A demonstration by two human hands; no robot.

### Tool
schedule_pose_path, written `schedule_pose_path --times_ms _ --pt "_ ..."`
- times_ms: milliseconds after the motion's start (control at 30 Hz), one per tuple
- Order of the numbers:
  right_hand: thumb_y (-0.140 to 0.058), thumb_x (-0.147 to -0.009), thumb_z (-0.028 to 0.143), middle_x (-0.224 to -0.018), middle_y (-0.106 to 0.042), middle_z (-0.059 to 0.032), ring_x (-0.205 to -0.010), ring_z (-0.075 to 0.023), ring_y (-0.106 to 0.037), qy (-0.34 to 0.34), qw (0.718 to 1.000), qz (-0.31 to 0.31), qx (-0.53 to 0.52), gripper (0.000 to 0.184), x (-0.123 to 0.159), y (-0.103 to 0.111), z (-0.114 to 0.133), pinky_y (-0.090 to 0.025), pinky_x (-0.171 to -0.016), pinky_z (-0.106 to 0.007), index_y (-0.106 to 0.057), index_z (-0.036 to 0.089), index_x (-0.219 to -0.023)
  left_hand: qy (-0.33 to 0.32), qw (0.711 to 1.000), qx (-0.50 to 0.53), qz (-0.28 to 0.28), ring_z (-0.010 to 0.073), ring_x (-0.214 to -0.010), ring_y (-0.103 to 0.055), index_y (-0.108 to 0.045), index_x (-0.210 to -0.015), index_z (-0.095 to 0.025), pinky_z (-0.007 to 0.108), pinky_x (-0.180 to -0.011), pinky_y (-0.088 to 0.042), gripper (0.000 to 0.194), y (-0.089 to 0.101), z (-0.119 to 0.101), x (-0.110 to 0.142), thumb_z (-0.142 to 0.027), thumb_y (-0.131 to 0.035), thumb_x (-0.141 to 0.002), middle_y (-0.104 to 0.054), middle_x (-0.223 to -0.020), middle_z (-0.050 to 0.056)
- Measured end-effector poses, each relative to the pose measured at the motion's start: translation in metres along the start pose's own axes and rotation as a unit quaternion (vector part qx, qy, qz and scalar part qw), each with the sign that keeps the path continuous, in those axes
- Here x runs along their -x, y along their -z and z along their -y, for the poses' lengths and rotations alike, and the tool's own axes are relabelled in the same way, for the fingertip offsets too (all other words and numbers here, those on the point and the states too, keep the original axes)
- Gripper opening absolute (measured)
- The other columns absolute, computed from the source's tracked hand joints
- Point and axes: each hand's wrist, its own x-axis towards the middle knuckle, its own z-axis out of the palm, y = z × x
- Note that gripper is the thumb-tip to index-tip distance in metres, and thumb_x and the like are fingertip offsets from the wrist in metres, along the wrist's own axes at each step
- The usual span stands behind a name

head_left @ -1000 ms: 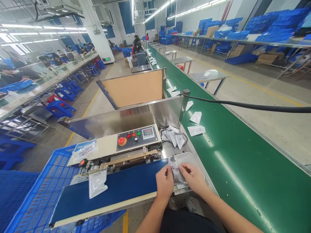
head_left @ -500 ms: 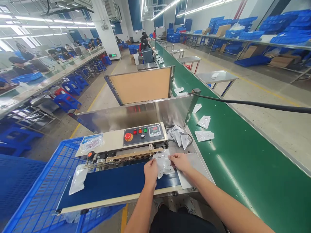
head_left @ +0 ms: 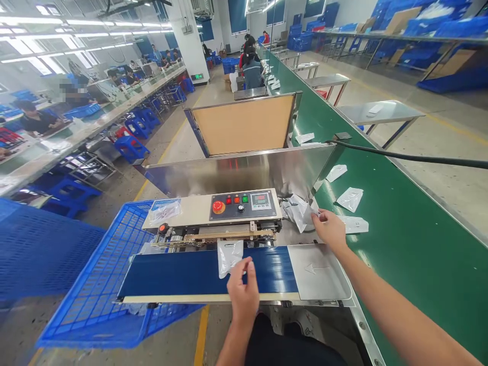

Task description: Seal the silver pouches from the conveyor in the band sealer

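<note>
Clear plastic pouch [head_left: 229, 258]: lying flat on the blue belt [head_left: 267, 272] of a band sealer, its upper end toward the sealing head.

Left hand [head_left: 242, 291]: at 6 o'clock from the pouch, fingers [head_left: 244, 267] loosely curled and open, tips just beside its right edge, not gripping it.

Right hand [head_left: 331, 229]: at 4 o'clock, fingertips [head_left: 316, 216] at a pile of pouches [head_left: 299, 212]; whether they pinch one cannot be told.

Steel tray [head_left: 320, 272]: at 3 o'clock, arrow pointing left. Blue plastic crate [head_left: 95, 284]: at 9 o'clock.

Handling note: a flat, square pouch, with fingers clear of the sealing head, looks soundest.
</note>
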Motion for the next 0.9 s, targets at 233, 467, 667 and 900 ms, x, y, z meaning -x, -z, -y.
schedule_pose_path --times_ms 233,467,667,900 --pt "-0.066 -0.090 0.054 -0.092 -0.080 -0.0067 -0.065 -0.0181 -0.060 0.143 0.981 0.079 -0.105 0.032 0.116 0.044 0.033 -0.052 -0.071 -0.033 -0.076 0.024 -0.091 -0.098 0.978 0.049 0.178 0.0312 -0.122 -0.074 -0.078 -0.131 -0.021 0.044 -0.109 -0.057 0.041 -0.075 -0.057 0.000 -0.045 -0.057 -0.107 -0.079 -0.131 0.015" --pt "-0.070 -0.084 0.074 -0.083 -0.076 -0.0076 -0.075 -0.0240 -0.069 -0.001 0.934 0.190 -0.302 0.059 0.139 0.040 0.007 -0.056 -0.067 -0.034 -0.079 0.020 -0.107 0.061 0.968 0.120 0.214 0.0234 -0.075 -0.071 -0.082 -0.099 -0.014 0.030 -0.069 -0.054 0.052 -0.083 -0.037 0.010 -0.060 -0.057 -0.102 -0.081 -0.088 0.012" --pt "-0.077 -0.074 0.063 -0.063 -0.068 -0.0025 -0.057 -0.0173 -0.058 -0.125 0.940 0.171 -0.267 0.046 0.138 0.024 -0.005 -0.045 -0.053 -0.028 -0.077 0.018 -0.081 0.110 0.975 0.080 0.174 0.0191 -0.065 -0.060 -0.082 -0.078 -0.015 0.026 -0.061 -0.044 0.045 -0.092 -0.018 0.001 -0.056 -0.068 -0.092 -0.072 -0.070 0.005" --pt "-0.080 -0.071 0.042 -0.051 -0.058 0.0022 -0.045 -0.0100 -0.048 -0.227 0.902 0.160 -0.330 0.027 0.119 -0.003 0.018 -0.038 -0.044 -0.021 -0.069 0.017 -0.070 0.231 0.959 0.137 0.089 0.0169 -0.060 -0.055 -0.083 -0.072 -0.012 0.027 -0.057 -0.041 0.045 -0.102 0.001 -0.029 -0.057 -0.080 -0.075 -0.070 -0.065 0.004"
